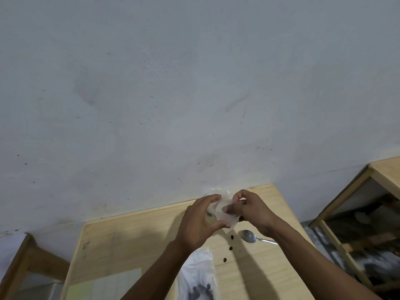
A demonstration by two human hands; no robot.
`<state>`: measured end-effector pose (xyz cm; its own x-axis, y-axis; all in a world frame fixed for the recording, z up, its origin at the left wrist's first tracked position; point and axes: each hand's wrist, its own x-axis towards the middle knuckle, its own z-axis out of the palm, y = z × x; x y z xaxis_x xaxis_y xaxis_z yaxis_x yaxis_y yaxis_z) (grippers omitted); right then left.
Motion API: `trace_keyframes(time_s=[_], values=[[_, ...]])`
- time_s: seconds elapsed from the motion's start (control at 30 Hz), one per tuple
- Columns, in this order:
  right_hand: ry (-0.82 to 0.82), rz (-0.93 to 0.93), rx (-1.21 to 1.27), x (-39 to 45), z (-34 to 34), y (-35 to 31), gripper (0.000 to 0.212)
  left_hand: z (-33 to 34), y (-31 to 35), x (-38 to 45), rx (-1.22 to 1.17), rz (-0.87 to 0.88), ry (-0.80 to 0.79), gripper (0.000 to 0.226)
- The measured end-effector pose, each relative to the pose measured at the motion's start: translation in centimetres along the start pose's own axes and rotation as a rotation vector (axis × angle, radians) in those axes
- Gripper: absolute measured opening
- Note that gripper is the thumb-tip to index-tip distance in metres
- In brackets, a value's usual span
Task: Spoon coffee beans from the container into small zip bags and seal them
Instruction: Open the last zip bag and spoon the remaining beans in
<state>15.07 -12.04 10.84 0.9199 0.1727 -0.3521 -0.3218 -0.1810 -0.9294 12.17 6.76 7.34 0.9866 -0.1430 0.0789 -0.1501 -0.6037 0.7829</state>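
Observation:
Both hands hold a small clear zip bag (220,210) up over the far part of the wooden table (134,232). My left hand (200,224) grips its left side between thumb and fingers. My right hand (249,210) pinches its right side and upper edge. A metal spoon (252,236) lies on the table under my right wrist, bowl pointing left. Three loose coffee beans (230,248) lie on the table below the bag. A clear bag with dark beans in it (199,282) lies flat near the bottom edge, partly behind my left forearm. No container is in view.
A grey wall rises straight behind the table. A wooden shelf unit (355,215) with dark contents stands to the right. Another wooden frame (26,263) is at the lower left. A pale greenish sheet (104,284) lies on the table's near left.

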Motion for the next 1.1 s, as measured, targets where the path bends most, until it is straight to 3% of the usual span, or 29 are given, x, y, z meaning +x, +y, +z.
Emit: trace_keyframes(time_s=[0.13,0.23,0.37,0.53,0.73,1.0,1.1], values=[[-0.184,0.133,0.192,-0.3,-1.9,0.4,0.013,0.6,-0.8,-0.1,-0.134,-0.102,-0.015,0.054],[-0.081,0.155,0.281,0.4,-4.4,3.0,0.015,0.6,-1.7,0.0,-0.144,-0.142,-0.007,0.057],[0.300,0.153,-0.385,0.7,-8.1,10.5,0.014,0.5,-3.1,0.1,-0.089,-0.206,-0.062,0.069],[0.298,0.179,-0.908,-0.5,-9.1,17.0,0.028,0.0,-4.0,0.8,0.108,-0.084,-0.074,0.077],[0.274,0.042,-1.166,-0.1,-7.3,17.9,0.029,0.4,-4.6,2.6,0.271,0.033,-0.184,0.080],[0.266,0.126,-1.157,1.0,-6.8,18.8,0.021,-0.7,-6.1,4.8,0.394,-0.013,-0.159,0.063],[0.240,0.034,-0.710,0.9,-7.5,18.0,0.026,-1.1,-6.9,5.3,0.404,-0.041,-0.178,0.063]])
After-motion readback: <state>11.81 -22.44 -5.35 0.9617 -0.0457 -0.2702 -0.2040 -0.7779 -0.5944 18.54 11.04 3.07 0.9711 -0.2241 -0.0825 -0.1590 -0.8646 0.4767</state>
